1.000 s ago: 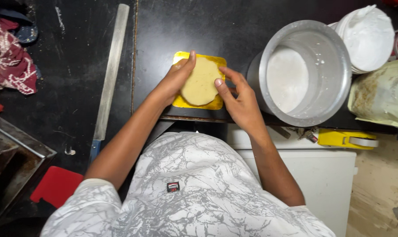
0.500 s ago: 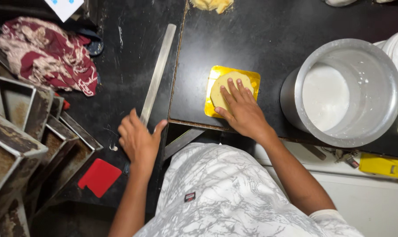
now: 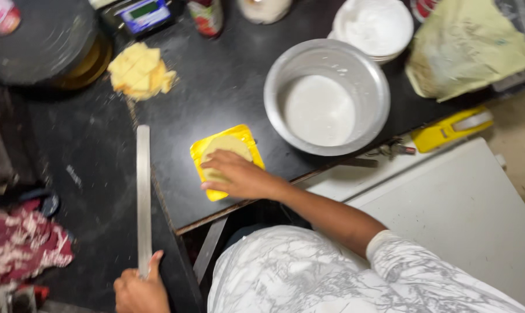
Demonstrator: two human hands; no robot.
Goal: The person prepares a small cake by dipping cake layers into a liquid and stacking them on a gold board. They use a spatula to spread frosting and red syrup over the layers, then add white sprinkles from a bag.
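Note:
A flat round dough disc (image 3: 228, 146) lies on a yellow square sheet (image 3: 200, 152) near the front edge of the black counter (image 3: 216, 87). My right hand (image 3: 239, 177) rests flat on the disc's near half, fingers spread and pointing left. Down at the bottom left, my left hand (image 3: 139, 290) grips the near end of a long flat metal bar (image 3: 143, 191), which lies along the counter's left side. The two hands are well apart.
A large metal bowl (image 3: 274, 81) with white flour stands right of the sheet. Behind it is a white bowl (image 3: 372, 26); a crumpled bag (image 3: 468, 52) lies to its right. Cut yellow dough pieces (image 3: 141, 69) lie at the back left. A red patterned cloth (image 3: 22, 246) lies at the left.
My left hand left the dough, swung down to the left and closed on the end of the metal bar. My right hand stayed on the disc. The camera view turned.

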